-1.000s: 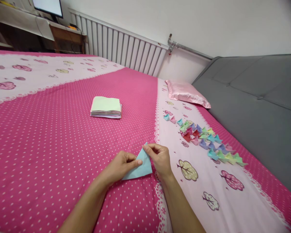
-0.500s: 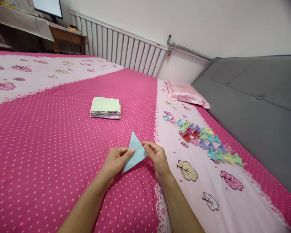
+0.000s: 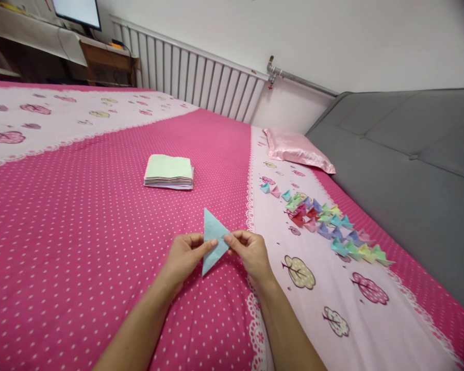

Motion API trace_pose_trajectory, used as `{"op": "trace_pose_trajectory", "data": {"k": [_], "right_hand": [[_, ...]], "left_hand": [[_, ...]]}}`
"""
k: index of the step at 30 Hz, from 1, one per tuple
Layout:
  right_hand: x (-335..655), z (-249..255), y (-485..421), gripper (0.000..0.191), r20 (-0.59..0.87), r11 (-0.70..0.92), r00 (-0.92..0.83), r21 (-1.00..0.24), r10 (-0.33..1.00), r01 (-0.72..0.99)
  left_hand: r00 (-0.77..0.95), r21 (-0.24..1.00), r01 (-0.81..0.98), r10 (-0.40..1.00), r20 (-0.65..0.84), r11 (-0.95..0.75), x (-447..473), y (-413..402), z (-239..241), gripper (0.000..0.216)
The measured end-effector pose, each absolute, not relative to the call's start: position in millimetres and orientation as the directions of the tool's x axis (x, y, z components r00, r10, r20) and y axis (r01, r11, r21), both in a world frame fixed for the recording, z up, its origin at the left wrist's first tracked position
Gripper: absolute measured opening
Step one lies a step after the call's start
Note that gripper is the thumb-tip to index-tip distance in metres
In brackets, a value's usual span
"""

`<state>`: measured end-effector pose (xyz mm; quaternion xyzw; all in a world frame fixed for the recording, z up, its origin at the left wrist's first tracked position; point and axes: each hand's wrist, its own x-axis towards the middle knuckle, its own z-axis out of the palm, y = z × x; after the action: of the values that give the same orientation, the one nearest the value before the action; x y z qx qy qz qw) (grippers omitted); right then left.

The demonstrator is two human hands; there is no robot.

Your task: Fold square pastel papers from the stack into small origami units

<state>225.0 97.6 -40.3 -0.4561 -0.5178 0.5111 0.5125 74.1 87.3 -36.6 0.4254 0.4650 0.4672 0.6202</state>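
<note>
A light blue sheet of origami paper [image 3: 213, 230], folded into a triangle, is held between both hands just above the bed. My left hand [image 3: 188, 253] pinches its left side, thumb on top and fingers behind. At the right corner, my right hand [image 3: 251, 252] grips the paper between thumb and fingers. Beyond the hands lies a stack of coloured paper squares [image 3: 168, 172] with a pale green sheet on top. Off to the right, several small folded paper boats [image 3: 325, 219] in blue, pink, red, green, yellow and purple stand in rows.
The pink dotted bedspread [image 3: 100, 216] with printed tree bands spreads under everything. A pink satin pillow [image 3: 297, 149] rests against the grey headboard [image 3: 406, 154]. A white radiator [image 3: 189, 67] lines the wall; a desk with a monitor [image 3: 77, 13] stands at the far left.
The blue paper triangle has turned slightly, its left edge now nearly upright. My right thumb has moved left, further onto the paper. The left hand has barely shifted.
</note>
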Motion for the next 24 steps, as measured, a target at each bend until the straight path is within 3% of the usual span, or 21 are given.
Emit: {"op": "trace_pose_trajectory", "data": {"k": [18,24], "right_hand": [[221.2,-41.4,95.5,0.019,0.045,0.037,-0.124,-0.997,0.991,-0.067],[221.4,-42.3,93.7,0.018,0.023,0.014,-0.191,-0.999,0.981,-0.046]], "left_hand": [[0.118,0.981,-0.094,0.980,-0.160,0.171,73.7,87.1,-38.1,0.030],[0.116,0.961,-0.217,0.982,-0.150,0.172,74.9,86.6,-33.5,0.030]]}}
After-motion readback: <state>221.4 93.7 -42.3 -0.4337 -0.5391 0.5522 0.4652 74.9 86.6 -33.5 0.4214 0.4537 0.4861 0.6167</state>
